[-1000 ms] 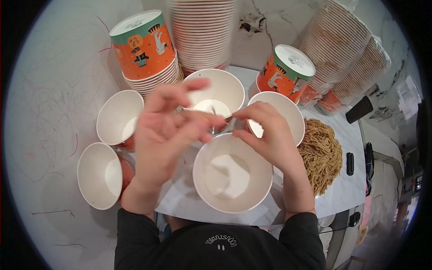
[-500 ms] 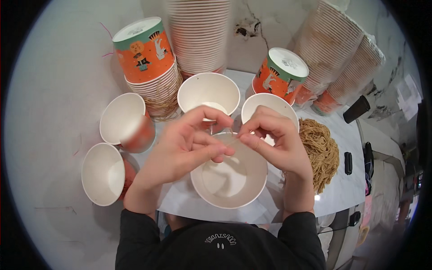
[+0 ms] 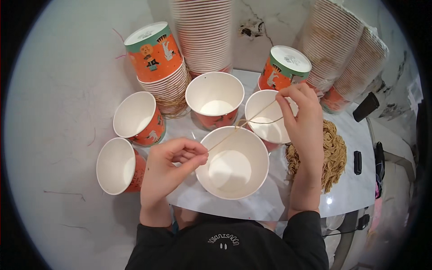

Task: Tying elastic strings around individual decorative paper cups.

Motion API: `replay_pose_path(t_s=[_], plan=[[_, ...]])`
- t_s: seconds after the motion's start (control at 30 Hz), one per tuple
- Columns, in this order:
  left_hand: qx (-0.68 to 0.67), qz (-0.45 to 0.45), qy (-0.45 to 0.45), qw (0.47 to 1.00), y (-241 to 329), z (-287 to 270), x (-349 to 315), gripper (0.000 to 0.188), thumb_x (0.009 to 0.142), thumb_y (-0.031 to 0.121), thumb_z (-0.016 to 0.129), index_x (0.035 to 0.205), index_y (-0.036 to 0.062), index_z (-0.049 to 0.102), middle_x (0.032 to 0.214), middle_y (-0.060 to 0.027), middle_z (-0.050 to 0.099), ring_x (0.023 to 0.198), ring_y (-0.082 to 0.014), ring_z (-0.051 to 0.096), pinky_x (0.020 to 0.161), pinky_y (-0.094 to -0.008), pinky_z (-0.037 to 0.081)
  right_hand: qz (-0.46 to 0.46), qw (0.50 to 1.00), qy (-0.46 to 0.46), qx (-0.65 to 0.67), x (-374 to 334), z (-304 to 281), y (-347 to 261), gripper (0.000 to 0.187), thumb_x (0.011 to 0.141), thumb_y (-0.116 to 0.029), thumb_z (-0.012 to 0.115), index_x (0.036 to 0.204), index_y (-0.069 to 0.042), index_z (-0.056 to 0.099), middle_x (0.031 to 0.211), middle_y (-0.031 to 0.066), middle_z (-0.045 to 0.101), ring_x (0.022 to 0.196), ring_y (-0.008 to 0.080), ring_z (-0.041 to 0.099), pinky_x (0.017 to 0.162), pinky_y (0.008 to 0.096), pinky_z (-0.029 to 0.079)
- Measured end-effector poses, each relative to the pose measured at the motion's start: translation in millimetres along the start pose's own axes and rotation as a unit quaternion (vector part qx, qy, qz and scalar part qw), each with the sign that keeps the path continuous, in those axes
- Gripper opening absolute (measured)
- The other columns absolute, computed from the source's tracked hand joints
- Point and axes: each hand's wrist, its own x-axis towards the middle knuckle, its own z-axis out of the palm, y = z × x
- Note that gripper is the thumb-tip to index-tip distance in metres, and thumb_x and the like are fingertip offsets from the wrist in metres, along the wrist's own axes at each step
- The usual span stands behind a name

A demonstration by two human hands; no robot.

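Observation:
A thin tan string point(image 3: 240, 124) stretches slantwise between my two hands, with a loose loop near its middle. My left hand point(image 3: 173, 164) pinches its lower end between thumb and finger. Higher up and to the right, my right hand point(image 3: 302, 105) pinches the other end, and a loose strand trails close below its fingers. Beneath the string stands a white-lined paper bucket point(image 3: 231, 171), upright and close to me. Just behind it are a second upright bucket point(image 3: 216, 94) and a third bucket point(image 3: 263, 123), partly covered by my right hand.
Two buckets point(image 3: 116, 166) lean at the left. An upside-down orange and green stack point(image 3: 155, 54) has tan strings around it. Tall bucket stacks point(image 3: 202, 36) rise behind, others in plastic wrap point(image 3: 333, 40) at right. A tan string pile point(image 3: 334, 155) lies near a black cup point(image 3: 365, 107).
My hands have moved apart from close together above the near bucket, the right going up and rightward, the left slightly down. The string is now drawn out between them.

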Motion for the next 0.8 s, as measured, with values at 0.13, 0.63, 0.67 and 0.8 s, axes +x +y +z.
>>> replay_pose_path(t_s=[0.13,0.63,0.67,0.8], plan=[[0.092,0.082,0.025,0.992,17,14,6,0.015,0.088,0.0,0.075,0.103,-0.001,0.073,0.092,-0.0058,0.076,0.083,-0.0103,0.071,0.071,-0.0243,0.055,-0.04,0.97,-0.068,0.23,-6,13,-28,0.038,0.097,-0.002,0.062,0.135,-0.001,0.057,0.118,0.0172,0.069,0.11,0.0301,0.067,0.096,0.0389,0.051],[0.088,0.129,0.033,0.987,29,25,23,0.016,0.088,-0.001,0.076,0.102,-0.0013,0.069,0.089,-0.008,0.076,0.083,-0.0127,0.075,0.075,-0.0245,0.06,0.019,0.888,-0.271,0.372,-14,-2,-54,0.017,0.093,-0.013,0.071,0.105,-0.002,0.068,0.095,0.0105,0.07,0.087,0.0237,0.067,0.075,0.0335,0.051],[0.074,0.127,0.03,0.989,28,26,23,0.015,0.088,-0.002,0.076,0.101,-0.0019,0.069,0.089,-0.0079,0.076,0.083,-0.0125,0.075,0.075,-0.0245,0.06,0.004,0.896,-0.26,0.36,-13,-2,-53,0.015,0.092,-0.012,0.071,0.104,-0.003,0.069,0.094,0.0103,0.069,0.087,0.0238,0.067,0.075,0.034,0.051],[0.029,0.116,0.014,0.993,29,25,22,0.011,0.092,-0.004,0.071,0.102,-0.0041,0.067,0.089,-0.0081,0.076,0.085,-0.0124,0.075,0.075,-0.024,0.059,-0.009,0.902,-0.244,0.356,-11,-5,-55,0.012,0.09,-0.011,0.073,0.099,-0.003,0.071,0.091,0.0096,0.069,0.085,0.0235,0.066,0.074,0.0338,0.051]])
